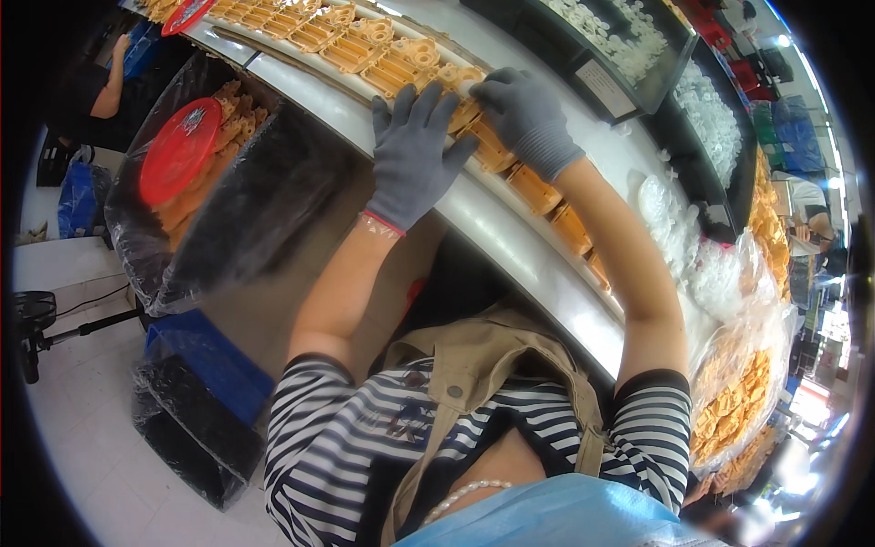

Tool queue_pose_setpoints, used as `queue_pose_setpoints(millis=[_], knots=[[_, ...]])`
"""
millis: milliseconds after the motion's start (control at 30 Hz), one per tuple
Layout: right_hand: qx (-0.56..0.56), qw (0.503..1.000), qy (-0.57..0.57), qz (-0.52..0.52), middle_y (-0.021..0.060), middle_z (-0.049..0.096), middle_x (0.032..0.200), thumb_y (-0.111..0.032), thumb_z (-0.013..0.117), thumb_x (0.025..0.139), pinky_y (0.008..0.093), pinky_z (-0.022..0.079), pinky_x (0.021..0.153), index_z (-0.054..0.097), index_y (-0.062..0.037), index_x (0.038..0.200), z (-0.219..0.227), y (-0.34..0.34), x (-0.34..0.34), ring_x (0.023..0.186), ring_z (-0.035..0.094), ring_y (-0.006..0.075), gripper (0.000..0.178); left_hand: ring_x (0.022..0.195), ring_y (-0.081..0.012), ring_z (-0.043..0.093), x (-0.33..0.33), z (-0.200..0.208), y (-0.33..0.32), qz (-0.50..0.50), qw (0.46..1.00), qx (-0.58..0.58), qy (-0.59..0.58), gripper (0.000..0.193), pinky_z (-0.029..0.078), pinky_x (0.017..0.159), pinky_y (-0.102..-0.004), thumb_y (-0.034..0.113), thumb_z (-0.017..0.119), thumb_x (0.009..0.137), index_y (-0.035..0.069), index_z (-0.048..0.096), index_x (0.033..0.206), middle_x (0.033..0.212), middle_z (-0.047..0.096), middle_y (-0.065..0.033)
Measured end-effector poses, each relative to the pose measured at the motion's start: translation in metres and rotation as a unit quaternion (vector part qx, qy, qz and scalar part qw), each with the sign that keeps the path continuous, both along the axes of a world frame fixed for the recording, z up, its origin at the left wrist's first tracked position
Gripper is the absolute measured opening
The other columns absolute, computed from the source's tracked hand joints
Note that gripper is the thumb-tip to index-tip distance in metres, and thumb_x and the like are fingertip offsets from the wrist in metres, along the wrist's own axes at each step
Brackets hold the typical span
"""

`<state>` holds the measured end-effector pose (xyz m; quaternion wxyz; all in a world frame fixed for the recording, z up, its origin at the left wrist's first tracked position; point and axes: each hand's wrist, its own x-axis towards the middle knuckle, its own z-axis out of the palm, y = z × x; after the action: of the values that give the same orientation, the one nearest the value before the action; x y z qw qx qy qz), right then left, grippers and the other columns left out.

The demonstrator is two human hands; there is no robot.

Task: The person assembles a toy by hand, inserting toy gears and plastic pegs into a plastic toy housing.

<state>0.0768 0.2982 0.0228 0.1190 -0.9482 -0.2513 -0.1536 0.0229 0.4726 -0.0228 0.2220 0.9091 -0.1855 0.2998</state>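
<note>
A row of orange-yellow molded plastic parts [314,35] runs along the bench from the far left to near my right forearm. My left hand [410,159], in a grey glove, lies flat with fingers apart, its fingertips against the near side of the row. My right hand [527,120], also gloved in grey, bends over the same row just to the right. Its fingers curl together at a part, and what they pinch is hidden under the glove. More of these parts [533,189] continue below my right wrist.
Black bins of translucent white pieces [606,36] stand beyond the row. Loose white pieces [656,205] and a clear bag of orange parts [734,401] lie at right. A plastic-lined bin [264,210] with a red dish [180,150] sits left. Another person's arm [111,87] shows far left.
</note>
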Motion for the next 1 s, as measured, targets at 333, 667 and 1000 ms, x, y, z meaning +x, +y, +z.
queue_pose_setpoints(millis=[333, 667, 1000], knots=[[0.094, 0.996, 0.009, 0.004, 0.0126, 0.069, 0.092, -0.024, 0.062, 0.09, 0.0387, 0.053, 0.075, 0.068, -0.0089, 0.103, 0.046, -0.045, -0.055, 0.083, 0.067, 0.0279, 0.021, 0.126, -0.0414, 0.044, 0.001, -0.008, 0.001, 0.0, 1.0, 0.003, 0.013, 0.055, 0.026, 0.105, -0.0659, 0.043, 0.065, 0.087, 0.01, 0.052, 0.129, 0.137, 0.048, -0.0131], [0.025, 0.976, 0.105, -0.187, 0.0114, 0.07, 0.094, -0.012, 0.058, 0.089, 0.0356, 0.053, 0.073, 0.069, -0.0109, 0.108, 0.021, -0.197, -0.02, 0.08, 0.067, 0.0253, 0.022, 0.124, -0.0399, 0.045, -0.001, -0.005, -0.003, 0.005, 1.0, 0.014, 0.013, 0.056, 0.03, 0.102, -0.0648, 0.04, 0.066, 0.085, 0.011, 0.05, 0.13, 0.137, 0.048, -0.0108], [0.158, 0.951, 0.178, -0.197, 0.0098, 0.068, 0.086, -0.008, 0.058, 0.091, 0.0278, 0.05, 0.072, 0.065, -0.0058, 0.106, 0.04, -0.228, -0.051, 0.078, 0.065, 0.0177, 0.016, 0.126, -0.0394, 0.044, 0.0, -0.008, 0.001, -0.003, 1.0, 0.02, 0.007, 0.054, 0.029, 0.103, -0.0631, 0.039, 0.065, 0.087, 0.012, 0.05, 0.131, 0.137, 0.049, -0.012]])
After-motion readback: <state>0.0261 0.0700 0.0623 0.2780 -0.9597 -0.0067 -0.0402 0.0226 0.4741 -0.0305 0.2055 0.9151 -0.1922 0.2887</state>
